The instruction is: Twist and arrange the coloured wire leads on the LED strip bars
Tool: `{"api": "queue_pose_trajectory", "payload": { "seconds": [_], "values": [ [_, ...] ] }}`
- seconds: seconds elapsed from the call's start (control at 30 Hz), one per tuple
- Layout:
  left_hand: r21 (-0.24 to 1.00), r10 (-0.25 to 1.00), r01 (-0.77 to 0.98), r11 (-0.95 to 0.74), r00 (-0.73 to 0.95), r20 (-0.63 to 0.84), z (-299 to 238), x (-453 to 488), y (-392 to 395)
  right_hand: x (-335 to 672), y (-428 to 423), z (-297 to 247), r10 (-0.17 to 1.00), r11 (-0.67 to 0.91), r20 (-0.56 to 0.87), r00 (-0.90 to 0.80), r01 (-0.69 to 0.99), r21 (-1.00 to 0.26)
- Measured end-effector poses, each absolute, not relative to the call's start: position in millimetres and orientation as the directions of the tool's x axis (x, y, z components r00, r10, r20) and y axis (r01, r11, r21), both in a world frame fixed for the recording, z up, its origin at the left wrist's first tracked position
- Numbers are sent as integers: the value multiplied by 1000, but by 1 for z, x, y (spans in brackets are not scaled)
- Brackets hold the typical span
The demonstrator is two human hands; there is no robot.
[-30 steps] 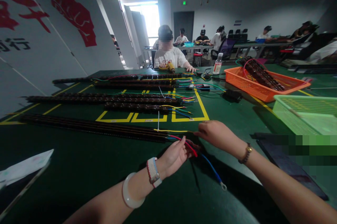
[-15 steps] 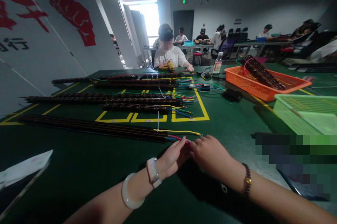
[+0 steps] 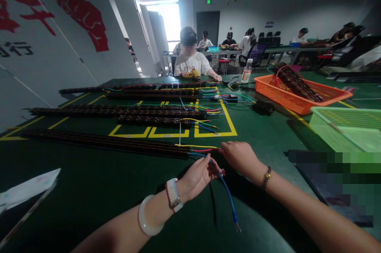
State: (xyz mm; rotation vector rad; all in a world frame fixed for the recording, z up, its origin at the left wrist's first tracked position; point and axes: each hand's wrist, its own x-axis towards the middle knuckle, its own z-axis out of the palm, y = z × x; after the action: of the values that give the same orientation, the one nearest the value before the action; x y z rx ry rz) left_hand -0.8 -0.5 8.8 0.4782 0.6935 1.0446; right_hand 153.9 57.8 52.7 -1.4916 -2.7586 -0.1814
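A long dark strip [image 3: 107,142] lies across the green table [image 3: 98,193] in front of me, with yellow, red and blue wires coming out of its right end. My left hand [image 3: 198,175] pinches the blue wire [image 3: 228,197] near that end; the wire trails toward me and ends in a bare terminal. My right hand [image 3: 239,156] is closed on the ends of the yellow and red wires [image 3: 205,148], just right of the strip. A white cable tie [image 3: 179,133] stands up from the strip's end.
More dark strips [image 3: 125,112] with coloured wires lie inside yellow floor-tape boxes beyond. An orange basket [image 3: 297,94] and a green basket [image 3: 345,126] stand at the right. A person in white [image 3: 192,62] sits opposite. A paper sheet [image 3: 26,189] lies at the left.
My right hand moved back up from beside my left hand to the yellow and red wire ends. The blue wire now hangs free toward me from my left hand.
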Motion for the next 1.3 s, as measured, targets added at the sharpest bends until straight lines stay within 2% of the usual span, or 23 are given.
{"api": "queue_pose_trajectory", "payload": {
  "seconds": [0.2,0.47,0.83,1.17,1.3],
  "values": [
    [624,893,-639,450,323,-313,10,-1,1,154,59,46,841,536,40,-540,841,77],
    [637,893,-626,449,326,-308,10,-2,0,157,56,54,858,508,-145,-494,856,93],
    [644,865,-579,501,357,-352,6,-5,2,158,4,99,717,665,-197,-668,741,-91],
    [636,878,-606,478,346,-331,10,-2,1,154,-7,102,741,646,-266,-617,763,30],
    [656,881,-590,471,344,-324,9,-3,1,165,1,101,755,646,-183,-630,762,47]
  ]
}}
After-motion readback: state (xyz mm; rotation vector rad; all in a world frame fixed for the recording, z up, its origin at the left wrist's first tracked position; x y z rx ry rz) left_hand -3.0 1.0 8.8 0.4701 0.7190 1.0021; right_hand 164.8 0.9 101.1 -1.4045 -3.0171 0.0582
